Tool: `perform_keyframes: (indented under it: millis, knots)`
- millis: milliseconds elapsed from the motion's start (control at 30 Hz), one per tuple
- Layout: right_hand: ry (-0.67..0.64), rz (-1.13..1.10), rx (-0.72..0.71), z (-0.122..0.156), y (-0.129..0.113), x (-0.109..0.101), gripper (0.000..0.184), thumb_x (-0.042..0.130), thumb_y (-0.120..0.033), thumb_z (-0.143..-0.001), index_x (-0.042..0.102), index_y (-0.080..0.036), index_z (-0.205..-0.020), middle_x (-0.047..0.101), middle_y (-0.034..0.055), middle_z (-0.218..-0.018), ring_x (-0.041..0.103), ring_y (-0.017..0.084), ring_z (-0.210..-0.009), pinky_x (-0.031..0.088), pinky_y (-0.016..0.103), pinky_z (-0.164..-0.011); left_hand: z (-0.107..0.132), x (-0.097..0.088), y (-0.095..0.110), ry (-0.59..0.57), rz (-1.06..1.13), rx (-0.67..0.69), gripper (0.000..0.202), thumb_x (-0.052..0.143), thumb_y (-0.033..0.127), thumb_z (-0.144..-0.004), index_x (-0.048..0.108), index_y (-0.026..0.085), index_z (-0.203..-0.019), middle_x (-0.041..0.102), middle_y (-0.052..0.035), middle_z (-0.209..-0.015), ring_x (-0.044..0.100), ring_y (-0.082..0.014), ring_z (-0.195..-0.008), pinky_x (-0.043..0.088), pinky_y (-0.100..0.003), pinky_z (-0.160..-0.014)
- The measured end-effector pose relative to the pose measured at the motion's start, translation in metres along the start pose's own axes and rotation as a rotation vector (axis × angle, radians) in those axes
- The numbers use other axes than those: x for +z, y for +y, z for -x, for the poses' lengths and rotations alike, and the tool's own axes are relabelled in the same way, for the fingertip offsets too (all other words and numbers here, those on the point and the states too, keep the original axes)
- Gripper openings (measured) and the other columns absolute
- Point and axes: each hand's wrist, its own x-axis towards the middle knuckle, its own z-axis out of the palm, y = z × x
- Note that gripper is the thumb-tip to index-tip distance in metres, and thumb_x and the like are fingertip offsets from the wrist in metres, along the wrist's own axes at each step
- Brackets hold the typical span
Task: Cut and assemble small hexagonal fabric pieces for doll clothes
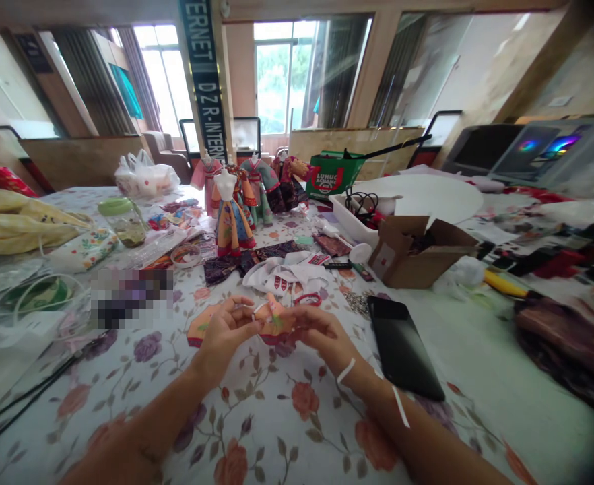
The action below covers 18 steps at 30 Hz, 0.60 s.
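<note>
Above the flowered tablecloth [256,431], a small orange cloth piece [275,323] with a reddish edge and a green patch is pinched between both my hands. My left hand [223,333] grips it from the left, thumb and fingers together. From the right, the fingertips of my right hand [322,329] close on its other side. More orange cloth [196,327] with a red border shows left of my left hand; whether it is the same piece I cannot tell. Just beyond the hands lie a red-handled tool [308,299], perhaps scissors, and a crumpled white bag [277,275] with red print.
Small dress forms in doll dresses [234,222] stand ahead. A black phone [403,347] lies by my right forearm, which has white strips on it. Farther right are a cardboard box [403,259] and a white bin [355,222]. A lidded jar [122,222] and cables stand left.
</note>
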Motion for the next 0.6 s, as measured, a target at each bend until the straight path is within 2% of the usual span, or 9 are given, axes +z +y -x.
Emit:
perform_keyframes:
  millis: [100,167,233,300,400,500,600]
  knots:
    - [0.091,-0.203,0.097,-0.0034,-0.0002,-0.0034,0.04,0.063,-0.027,-0.07,0.058,-0.022,-0.109,0.067,0.0018,-0.08,0.062,0.016,-0.064,0.048,0.026,-0.056,0.0019,0.0014,0.0035,-0.124,-0.018,-0.059,0.039,0.077,0.018,-0.069,0.052,0.018,-0.099,0.065,0.0004,-0.077,0.061,-0.0115,-0.068,0.046,-0.022,-0.064]
    - [0.124,-0.197,0.148,-0.0044,-0.0007,-0.0048,0.057,0.069,-0.032,-0.069,0.049,-0.023,-0.122,0.063,-0.0021,-0.069,0.059,0.013,-0.057,0.044,0.023,-0.051,0.0033,0.0021,0.0053,-0.209,-0.011,-0.127,0.042,0.076,0.018,-0.069,0.052,0.019,-0.103,0.066,-0.0008,-0.079,0.063,-0.0134,-0.07,0.047,-0.024,-0.065]
    - [0.083,-0.14,0.2,-0.0042,-0.0002,-0.0054,0.068,0.076,-0.034,-0.066,0.046,-0.022,-0.126,0.06,-0.0041,-0.064,0.056,0.012,-0.054,0.04,0.021,-0.049,0.0042,0.0023,0.0063,-0.267,-0.01,-0.168,0.044,0.076,0.018,-0.069,0.051,0.019,-0.107,0.066,-0.0019,-0.081,0.063,-0.0139,-0.07,0.047,-0.025,-0.065]
    - [-0.014,-0.08,0.256,-0.0032,0.0013,-0.0051,0.064,0.078,-0.035,-0.064,0.052,-0.019,-0.12,0.062,-0.0028,-0.066,0.056,0.012,-0.055,0.039,0.021,-0.05,0.0045,0.0021,0.0066,-0.283,-0.014,-0.168,0.045,0.076,0.017,-0.069,0.052,0.02,-0.108,0.066,-0.0021,-0.082,0.062,-0.0133,-0.071,0.045,-0.023,-0.064]
    - [-0.1,-0.004,0.305,-0.0011,0.0033,-0.0027,0.043,0.078,-0.038,-0.063,0.064,-0.015,-0.097,0.064,-0.0007,-0.069,0.056,0.011,-0.058,0.039,0.021,-0.053,0.0037,0.0017,0.0061,-0.268,-0.022,-0.148,0.047,0.077,0.016,-0.066,0.055,0.02,-0.107,0.064,-0.002,-0.085,0.061,-0.0131,-0.072,0.045,-0.023,-0.064]
    - [-0.073,0.045,0.296,0.0007,0.0032,0.0002,0.029,0.076,-0.039,-0.065,0.064,-0.013,-0.073,0.057,-0.0034,-0.059,0.048,0.008,-0.051,0.033,0.02,-0.049,0.0023,0.001,0.0041,-0.209,-0.033,-0.13,0.046,0.077,0.017,-0.065,0.056,0.019,-0.107,0.062,-0.0009,-0.085,0.059,-0.0123,-0.072,0.044,-0.022,-0.064]
    - [-0.031,0.046,0.288,0.0011,0.0023,0.0005,0.028,0.072,-0.039,-0.069,0.064,-0.014,-0.077,0.059,-0.0025,-0.062,0.048,0.009,-0.053,0.033,0.021,-0.05,0.0009,-0.0005,0.0006,-0.158,-0.048,-0.143,0.044,0.075,0.019,-0.069,0.056,0.019,-0.108,0.062,-0.0002,-0.082,0.059,-0.0119,-0.074,0.043,-0.023,-0.067]
